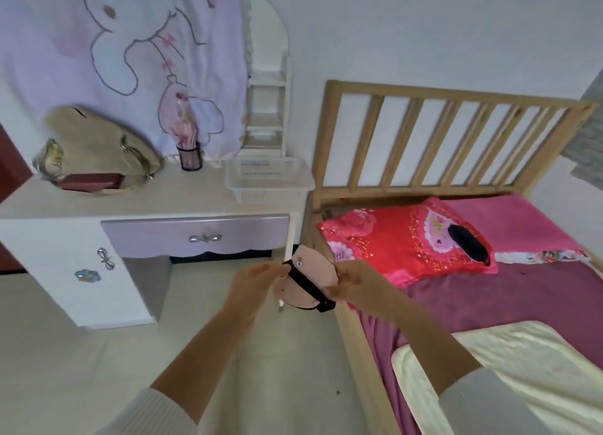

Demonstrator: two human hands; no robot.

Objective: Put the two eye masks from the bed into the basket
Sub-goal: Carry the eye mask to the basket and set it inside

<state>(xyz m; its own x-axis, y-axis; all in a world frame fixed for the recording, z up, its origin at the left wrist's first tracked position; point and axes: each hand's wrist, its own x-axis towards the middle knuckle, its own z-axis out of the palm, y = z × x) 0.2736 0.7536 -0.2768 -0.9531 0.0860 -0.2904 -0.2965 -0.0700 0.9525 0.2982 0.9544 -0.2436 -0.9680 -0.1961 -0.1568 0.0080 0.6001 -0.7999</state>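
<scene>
We've got the pink eye mask [312,273] up in the air between both hands, over the floor just off the edge of the bed [489,291]. Our left hand [257,278] is pinched shut on the mask's left end by the black strap [306,286], and our right hand [350,283] is closed on the right edge. The second one, the black eye mask [468,242], lies on the red pillow [391,238], well apart from us.

The white basket [269,180] waits on the counter [163,196], at its right end beside the bed's headboard [456,141], and it looks empty.

What could trip us up? The strap hangs loose below the mask, so we reckon it could snag on the basket's rim and leave the mask draped half out. The basket also sits close to the counter's corner; a clumsy drop could nudge it or send the mask to the floor. And we mustn't forget the black one.
</scene>
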